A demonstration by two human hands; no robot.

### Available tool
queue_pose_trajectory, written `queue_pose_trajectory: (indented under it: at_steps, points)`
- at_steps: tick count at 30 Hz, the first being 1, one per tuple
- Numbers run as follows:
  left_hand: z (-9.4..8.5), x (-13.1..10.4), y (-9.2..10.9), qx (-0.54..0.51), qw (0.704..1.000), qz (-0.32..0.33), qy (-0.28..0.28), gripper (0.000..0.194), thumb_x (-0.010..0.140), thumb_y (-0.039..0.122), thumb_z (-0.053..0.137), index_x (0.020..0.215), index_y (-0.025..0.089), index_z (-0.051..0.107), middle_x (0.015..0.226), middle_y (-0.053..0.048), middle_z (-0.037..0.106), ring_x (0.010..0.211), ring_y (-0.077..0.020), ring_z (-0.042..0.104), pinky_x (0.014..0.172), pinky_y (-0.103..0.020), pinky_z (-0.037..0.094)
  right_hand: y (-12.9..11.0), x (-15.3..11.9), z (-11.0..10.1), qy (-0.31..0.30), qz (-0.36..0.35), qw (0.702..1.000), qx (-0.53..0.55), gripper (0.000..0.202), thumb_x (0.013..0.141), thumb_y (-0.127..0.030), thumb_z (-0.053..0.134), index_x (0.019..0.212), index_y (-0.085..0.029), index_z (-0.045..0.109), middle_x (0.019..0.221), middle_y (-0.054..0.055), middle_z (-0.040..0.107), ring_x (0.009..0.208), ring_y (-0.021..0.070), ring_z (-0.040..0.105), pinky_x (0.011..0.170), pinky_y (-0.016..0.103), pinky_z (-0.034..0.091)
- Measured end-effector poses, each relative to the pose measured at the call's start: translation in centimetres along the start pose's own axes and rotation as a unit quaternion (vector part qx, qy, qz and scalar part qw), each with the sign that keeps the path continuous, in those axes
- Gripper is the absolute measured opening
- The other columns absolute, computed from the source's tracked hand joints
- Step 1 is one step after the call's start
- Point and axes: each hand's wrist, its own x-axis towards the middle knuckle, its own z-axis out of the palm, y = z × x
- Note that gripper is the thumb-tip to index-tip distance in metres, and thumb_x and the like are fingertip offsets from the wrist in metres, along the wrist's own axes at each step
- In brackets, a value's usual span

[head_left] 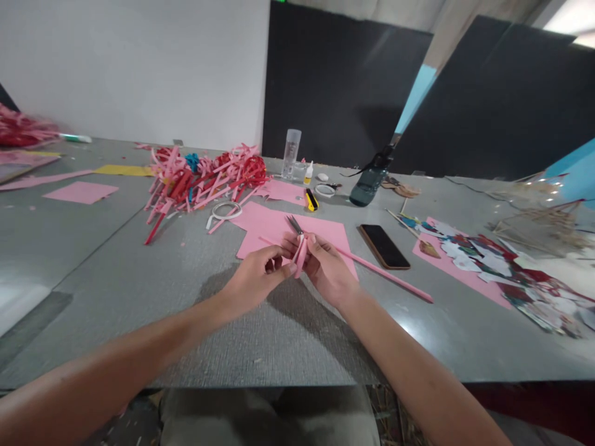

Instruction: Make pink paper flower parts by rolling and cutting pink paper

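Observation:
Above the pink sheets [332, 229] on the table, my two hands meet at a small curled pink paper strip [301, 259]. My left hand [266, 269] pinches its lower end between thumb and fingers. Closed round the upper part of the strip is my right hand [329, 267], its thumb on top. Scissors [294, 224] show their dark blades just beyond my fingertips; their handles are hidden, so I cannot tell whether they are held or lying down. A long thin pink rolled paper stick [390, 277] runs out rightward from under my right hand.
Left of the sheets lies a heap of pink and red paper curls [204, 176] with a white coil [226, 211]. Behind are a yellow cutter [311, 200], glue bottle [308, 173], clear cylinder [291, 153] and dark bottle [369, 183]. A phone [385, 246] and paper scraps [493, 263] lie right.

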Motion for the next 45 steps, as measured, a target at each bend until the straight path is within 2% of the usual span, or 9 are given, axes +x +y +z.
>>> queue_pose_trajectory:
  at_steps: [7, 16, 20, 24, 29, 32, 36, 40, 45]
  points:
    - [0.1, -0.1, 0.0, 0.042, 0.999, -0.006, -0.031, 0.017, 0.091, 0.031, 0.059, 0.083, 0.017, 0.067, 0.074, 0.002, 0.063, 0.067, -0.0125, 0.054, 0.062, -0.025, 0.037, 0.8, -0.1, 0.2, -0.016, 0.015, 1.000, -0.003, 0.025, 0.084, -0.046, 0.074, 0.093, -0.023, 0.073, 0.109, 0.007, 0.074, 0.093, 0.0232, 0.068, 0.056, 0.029, 0.051]
    - [0.0, 0.3, -0.8, 0.021, 1.000, -0.007, -0.002, 0.021, 0.086, 0.020, 0.052, 0.065, 0.017, 0.052, 0.062, 0.005, 0.051, 0.060, -0.0103, 0.045, 0.058, -0.024, 0.032, 1.5, -0.1, 0.2, 0.050, -0.012, 0.991, -0.125, 0.036, 0.085, -0.057, 0.068, 0.081, -0.021, 0.071, 0.076, 0.001, 0.065, 0.071, 0.0163, 0.060, 0.064, 0.029, 0.047]
    - [0.0, 0.3, -0.9, 0.022, 1.000, 0.001, 0.009, 0.019, 0.083, 0.017, 0.051, 0.064, 0.017, 0.051, 0.061, 0.005, 0.049, 0.061, -0.0101, 0.045, 0.058, -0.024, 0.031, 1.6, 0.0, 0.1, -0.004, -0.012, 0.982, -0.191, 0.036, 0.082, -0.055, 0.072, 0.075, -0.020, 0.066, 0.070, -0.001, 0.059, 0.070, 0.0152, 0.055, 0.068, 0.029, 0.044]
    - [0.0, 0.3, -0.9, 0.022, 1.000, -0.003, 0.015, 0.021, 0.085, 0.021, 0.053, 0.064, 0.017, 0.052, 0.061, 0.005, 0.050, 0.059, -0.0101, 0.045, 0.056, -0.023, 0.031, 1.2, -0.1, 0.2, 0.007, 0.020, 0.980, -0.197, 0.035, 0.082, -0.052, 0.072, 0.072, -0.020, 0.062, 0.068, -0.002, 0.056, 0.066, 0.0146, 0.052, 0.066, 0.029, 0.042]
    - [-0.3, 0.5, -0.9, 0.028, 0.999, -0.007, 0.034, 0.022, 0.085, 0.023, 0.055, 0.064, 0.017, 0.053, 0.060, 0.005, 0.050, 0.058, -0.0098, 0.044, 0.055, -0.023, 0.030, 0.5, -0.3, 0.3, -0.022, 0.024, 0.979, -0.199, 0.029, 0.074, -0.034, 0.076, 0.095, -0.019, 0.064, 0.076, -0.001, 0.059, 0.067, 0.0140, 0.053, 0.065, 0.028, 0.040]
    - [-0.3, 0.5, -0.8, 0.040, 0.999, -0.002, 0.035, 0.024, 0.086, 0.024, 0.054, 0.063, 0.017, 0.050, 0.060, 0.005, 0.047, 0.058, -0.0095, 0.042, 0.055, -0.023, 0.030, 0.3, -0.2, 0.1, 0.021, 0.013, 0.975, -0.222, 0.037, 0.074, -0.025, 0.066, 0.111, -0.021, 0.062, 0.076, -0.003, 0.057, 0.062, 0.0125, 0.049, 0.060, 0.026, 0.038]
    - [-0.2, 0.4, -0.6, 0.057, 0.998, 0.005, 0.017, 0.024, 0.087, 0.026, 0.055, 0.065, 0.017, 0.050, 0.061, 0.005, 0.047, 0.060, -0.0103, 0.042, 0.057, -0.024, 0.030, 0.4, -0.2, -0.4, 0.115, -0.032, 0.951, -0.285, 0.038, 0.078, -0.025, 0.055, 0.116, -0.025, 0.060, 0.094, 0.000, 0.060, 0.073, 0.0144, 0.051, 0.064, 0.027, 0.039]
    - [-0.1, 0.4, -0.9, 0.020, 1.000, -0.006, 0.005, 0.024, 0.091, 0.035, 0.054, 0.076, 0.017, 0.056, 0.070, 0.002, 0.052, 0.065, -0.0118, 0.047, 0.061, -0.025, 0.035, 0.5, 0.0, -0.8, 0.113, -0.090, 0.924, -0.353, 0.028, 0.086, -0.027, 0.049, 0.112, -0.025, 0.058, 0.103, 0.002, 0.062, 0.086, 0.0182, 0.055, 0.073, 0.030, 0.043]
    - [-0.9, 0.9, -2.3, -0.064, 0.986, -0.041, 0.150, 0.034, 0.092, 0.039, 0.055, 0.119, 0.020, 0.047, 0.107, -0.005, 0.057, 0.085, -0.0134, 0.056, 0.072, -0.025, 0.045, 0.5, 0.2, -1.2, 0.062, -0.143, 0.878, -0.452, 0.019, 0.094, -0.030, 0.048, 0.107, -0.024, 0.060, 0.100, 0.003, 0.064, 0.089, 0.0194, 0.059, 0.080, 0.032, 0.043]
